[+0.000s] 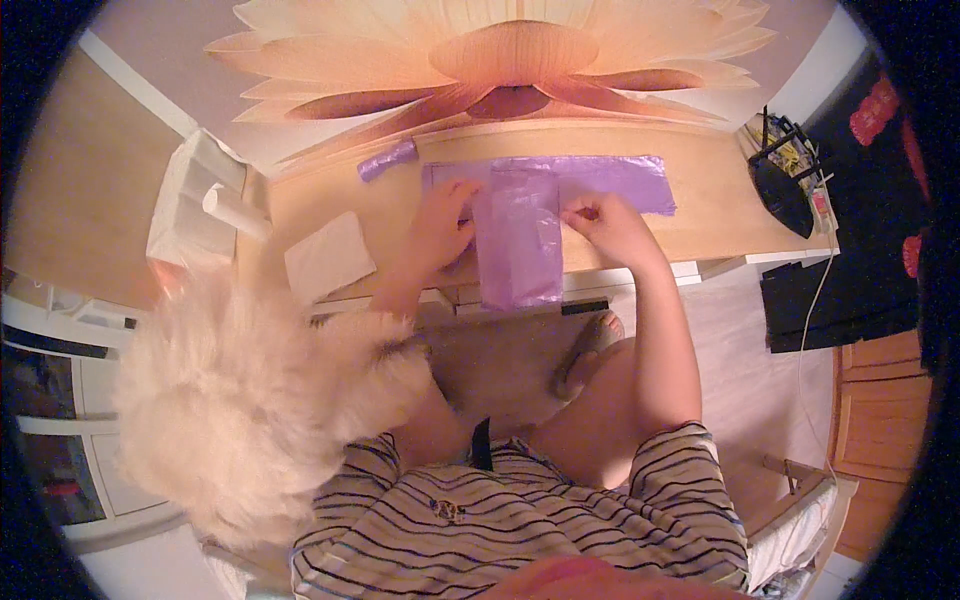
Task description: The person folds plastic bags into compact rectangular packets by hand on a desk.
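Two pieces of thin, shiny purple plastic bag lie crosswise on the desk in front of me. The lower purple plastic sheet (620,182) runs sideways along the desk. Over it lies a folded purple plastic bag (520,240), its near end hanging past the desk's front edge. My left hand (446,222) is at the folded bag's left edge, fingers curled on the plastic. My right hand (608,228) pinches the opposite edge between thumb and fingers. A small purple roll (387,160) lies behind my left hand, apart from the sheets.
A fluffy cream-coloured dog (230,410) sits against my left arm. On the desk's left are a white square of paper (331,258) and a white roll (235,212). A black stand (782,190) and cables occupy the right end. A flower picture covers the wall behind.
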Demonstrator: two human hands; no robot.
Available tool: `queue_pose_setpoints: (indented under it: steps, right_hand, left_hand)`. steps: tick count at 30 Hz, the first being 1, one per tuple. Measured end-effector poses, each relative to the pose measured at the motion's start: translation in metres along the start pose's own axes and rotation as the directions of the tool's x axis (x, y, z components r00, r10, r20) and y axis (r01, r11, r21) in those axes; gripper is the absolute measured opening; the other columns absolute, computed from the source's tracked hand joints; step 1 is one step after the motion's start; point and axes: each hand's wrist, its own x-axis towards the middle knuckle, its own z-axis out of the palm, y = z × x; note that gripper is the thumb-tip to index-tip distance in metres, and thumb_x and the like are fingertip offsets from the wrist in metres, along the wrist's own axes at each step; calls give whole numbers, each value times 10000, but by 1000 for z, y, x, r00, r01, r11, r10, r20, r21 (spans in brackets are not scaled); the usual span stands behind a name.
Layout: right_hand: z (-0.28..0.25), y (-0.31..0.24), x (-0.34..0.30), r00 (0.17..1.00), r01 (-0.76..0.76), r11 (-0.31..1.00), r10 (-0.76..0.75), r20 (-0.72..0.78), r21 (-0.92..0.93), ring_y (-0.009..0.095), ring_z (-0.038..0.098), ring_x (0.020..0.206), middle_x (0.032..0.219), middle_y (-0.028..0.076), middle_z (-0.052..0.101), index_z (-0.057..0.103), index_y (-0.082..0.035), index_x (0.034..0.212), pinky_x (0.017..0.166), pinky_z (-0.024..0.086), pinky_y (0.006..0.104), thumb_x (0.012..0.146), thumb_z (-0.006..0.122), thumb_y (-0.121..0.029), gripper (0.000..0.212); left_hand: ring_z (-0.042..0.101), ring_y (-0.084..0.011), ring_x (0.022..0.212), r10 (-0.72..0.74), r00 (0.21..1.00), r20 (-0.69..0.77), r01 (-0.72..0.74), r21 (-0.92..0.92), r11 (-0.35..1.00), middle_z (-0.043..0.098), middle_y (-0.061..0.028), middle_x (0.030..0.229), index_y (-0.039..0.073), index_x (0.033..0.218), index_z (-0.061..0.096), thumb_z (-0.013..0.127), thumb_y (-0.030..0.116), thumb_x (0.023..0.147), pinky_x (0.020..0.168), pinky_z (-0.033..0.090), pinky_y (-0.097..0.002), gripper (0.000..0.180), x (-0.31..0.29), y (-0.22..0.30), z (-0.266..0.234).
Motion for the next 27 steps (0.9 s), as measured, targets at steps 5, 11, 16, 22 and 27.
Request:
queue_pose_setpoints:
  steps: [5,11,16,22,27]
  right_hand:
    - [34,-3,28,998,-49,997,45,-52,-66,324,670,796,837,168,693,715,-42,881,714,514,394,791,710,-324,296]
    - [53,7,52,987,-138,986,129,-95,-91,324,669,772,796,156,690,709,-60,806,688,519,408,730,757,-378,330]
    - [67,19,64,981,-144,989,137,-136,-42,196,638,659,714,112,665,684,-12,790,620,487,330,729,783,-281,293]
    - [69,28,74,978,-108,980,135,-159,168,116,591,680,739,49,649,676,-3,878,601,472,271,751,777,-166,230]
    - [73,45,83,974,-44,963,101,-205,265,213,648,761,860,108,684,645,-4,1063,683,512,334,708,816,-290,486]
  left_hand:
    - [567,-318,1085,-127,992,-1,123,-242,962,616,-176,1135,56,1247,563,588,86,821,944,445,-370,428,0,1,-4]
    - [626,-230,958,-230,971,67,231,-525,819,660,-137,1048,55,1245,582,619,173,867,851,488,-325,397,7,11,1]
    - [628,-192,930,-269,954,131,299,-372,879,671,-119,1030,75,1240,595,653,212,863,857,490,-318,405,11,7,6]
    - [621,-142,904,-338,938,76,291,-704,648,679,-86,1044,32,1212,602,583,48,888,837,494,-264,326,24,-1,24]
    - [619,-118,917,-295,955,-26,142,-834,533,682,-74,1056,24,1217,597,533,-49,903,824,496,-241,329,40,6,23]
